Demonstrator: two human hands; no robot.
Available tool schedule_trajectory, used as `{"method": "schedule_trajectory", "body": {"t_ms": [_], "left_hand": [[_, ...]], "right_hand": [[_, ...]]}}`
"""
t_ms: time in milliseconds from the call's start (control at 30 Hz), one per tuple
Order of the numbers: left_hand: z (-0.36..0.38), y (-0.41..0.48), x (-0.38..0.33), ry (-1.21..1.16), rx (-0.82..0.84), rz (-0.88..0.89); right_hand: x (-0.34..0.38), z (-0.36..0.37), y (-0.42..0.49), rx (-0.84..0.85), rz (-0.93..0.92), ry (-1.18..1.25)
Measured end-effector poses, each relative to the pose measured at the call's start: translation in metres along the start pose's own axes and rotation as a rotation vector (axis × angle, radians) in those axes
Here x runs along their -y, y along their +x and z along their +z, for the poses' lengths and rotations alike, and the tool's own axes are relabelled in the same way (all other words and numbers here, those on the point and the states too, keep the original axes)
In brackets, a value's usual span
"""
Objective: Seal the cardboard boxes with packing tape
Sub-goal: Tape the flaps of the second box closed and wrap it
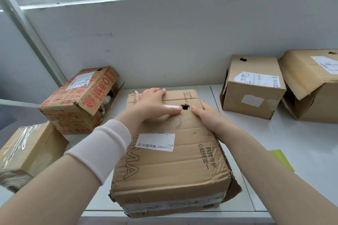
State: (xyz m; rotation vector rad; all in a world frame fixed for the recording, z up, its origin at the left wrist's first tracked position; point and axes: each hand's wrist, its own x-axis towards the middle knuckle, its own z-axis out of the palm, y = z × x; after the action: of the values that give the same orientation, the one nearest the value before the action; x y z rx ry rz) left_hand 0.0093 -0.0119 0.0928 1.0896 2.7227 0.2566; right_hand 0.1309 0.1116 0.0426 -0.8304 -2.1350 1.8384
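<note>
A worn brown cardboard box [170, 160] with a white label and black print lies in front of me on the white table [292, 151]. My left hand [151, 102] lies flat on its far top, fingers over the far edge and thumb stretched toward a small hole [185, 107]. My right hand [204, 115] rests on the box's right top edge, thumb pointing at the hole. No tape roll is in view.
A red-printed box [80, 100] with an open flap lies at the left, a tape-wrapped box [27, 151] nearer left. Two brown boxes [254, 86] [311, 84] stand at the right by the wall. A green sheet [281, 159] lies right of my arm.
</note>
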Motion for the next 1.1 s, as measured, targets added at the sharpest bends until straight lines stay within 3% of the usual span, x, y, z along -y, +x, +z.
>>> {"method": "schedule_trajectory", "body": {"t_ms": [400,467,600,700,900,1100], "left_hand": [[-0.004,-0.016,-0.023,-0.098,-0.058,-0.044],[-0.002,-0.034,-0.044,-0.200,-0.121,0.040],[0.020,-0.091,-0.118,-0.378,-0.222,0.403],[0.056,-0.116,-0.173,-0.419,-0.121,0.528],[0.125,-0.091,-0.211,-0.227,0.100,0.252],[0.140,-0.093,-0.183,-0.667,0.125,0.152]], "right_hand": [[0.008,-0.015,-0.026,-0.089,-0.102,-0.215],[0.003,-0.041,-0.046,-0.223,-0.142,-0.183],[-0.034,-0.110,-0.094,-0.515,-0.126,-0.179],[-0.075,-0.150,-0.120,-0.641,0.026,-0.191],[-0.133,-0.156,-0.135,-0.462,0.213,-0.390],[-0.141,-0.150,-0.128,-0.349,0.233,-0.421]]}}
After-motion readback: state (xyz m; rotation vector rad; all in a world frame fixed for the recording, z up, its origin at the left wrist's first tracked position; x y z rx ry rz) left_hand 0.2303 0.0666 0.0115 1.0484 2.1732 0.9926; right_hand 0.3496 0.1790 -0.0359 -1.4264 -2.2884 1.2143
